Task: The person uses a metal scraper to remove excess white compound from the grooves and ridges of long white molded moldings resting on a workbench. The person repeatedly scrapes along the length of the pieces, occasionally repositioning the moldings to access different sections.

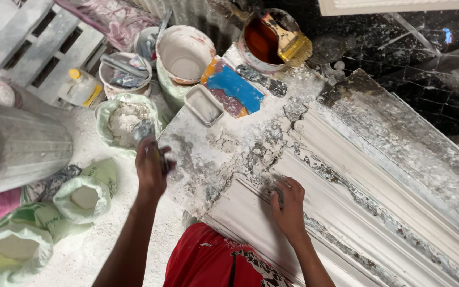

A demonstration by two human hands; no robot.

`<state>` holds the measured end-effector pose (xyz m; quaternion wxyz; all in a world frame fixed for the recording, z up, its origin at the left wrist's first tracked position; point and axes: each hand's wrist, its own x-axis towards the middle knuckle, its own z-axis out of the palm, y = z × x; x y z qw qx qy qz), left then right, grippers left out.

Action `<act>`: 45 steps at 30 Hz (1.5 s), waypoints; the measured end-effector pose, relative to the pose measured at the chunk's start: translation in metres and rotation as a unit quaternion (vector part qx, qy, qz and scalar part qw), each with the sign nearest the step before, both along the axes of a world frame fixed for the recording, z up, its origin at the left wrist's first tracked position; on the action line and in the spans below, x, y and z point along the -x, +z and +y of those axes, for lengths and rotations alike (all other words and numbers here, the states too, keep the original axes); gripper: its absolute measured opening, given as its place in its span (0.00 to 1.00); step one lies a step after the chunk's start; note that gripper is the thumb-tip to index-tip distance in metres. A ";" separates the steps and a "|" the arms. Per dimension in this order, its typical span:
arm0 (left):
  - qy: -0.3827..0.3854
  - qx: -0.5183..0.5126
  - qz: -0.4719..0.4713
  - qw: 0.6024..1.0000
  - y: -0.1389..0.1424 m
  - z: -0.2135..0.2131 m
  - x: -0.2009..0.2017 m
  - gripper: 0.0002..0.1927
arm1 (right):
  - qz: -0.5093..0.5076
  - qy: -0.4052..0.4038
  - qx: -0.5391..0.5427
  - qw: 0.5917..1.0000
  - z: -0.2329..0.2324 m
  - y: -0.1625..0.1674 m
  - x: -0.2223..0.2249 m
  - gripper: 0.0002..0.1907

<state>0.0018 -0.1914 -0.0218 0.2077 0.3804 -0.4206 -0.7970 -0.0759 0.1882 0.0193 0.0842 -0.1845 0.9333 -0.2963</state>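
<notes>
My left hand (151,166) grips a putty knife (144,131) whose plaster-coated blade points up toward an open green bag of white plaster (125,118). The hand hovers at the left edge of the plaster-caked worktable (224,151). My right hand (289,204) rests flat with fingers spread on a long white moulded cornice (357,207) that runs diagonally across the table. It holds nothing.
Behind the table stand a white bucket (185,53), a small rectangular tray (204,103), a blue and orange sanding block (233,87), a scraper (261,79), and a can of dark red liquid with a yellow brush (288,42). Green powder bags (83,195) and a grey bin (19,143) stand left.
</notes>
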 end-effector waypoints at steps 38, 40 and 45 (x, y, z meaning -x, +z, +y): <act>-0.462 0.411 -0.100 0.779 0.071 0.191 0.064 0.22 | -0.170 -0.101 0.115 0.973 0.024 0.035 -0.008 0.21; -0.508 0.274 -0.127 0.807 0.065 0.208 0.062 0.19 | -0.200 -0.078 0.147 0.965 0.019 0.041 -0.008 0.21; -0.437 0.025 -0.071 0.896 0.058 0.228 0.050 0.17 | -0.215 -0.090 0.151 0.961 0.009 0.041 -0.012 0.24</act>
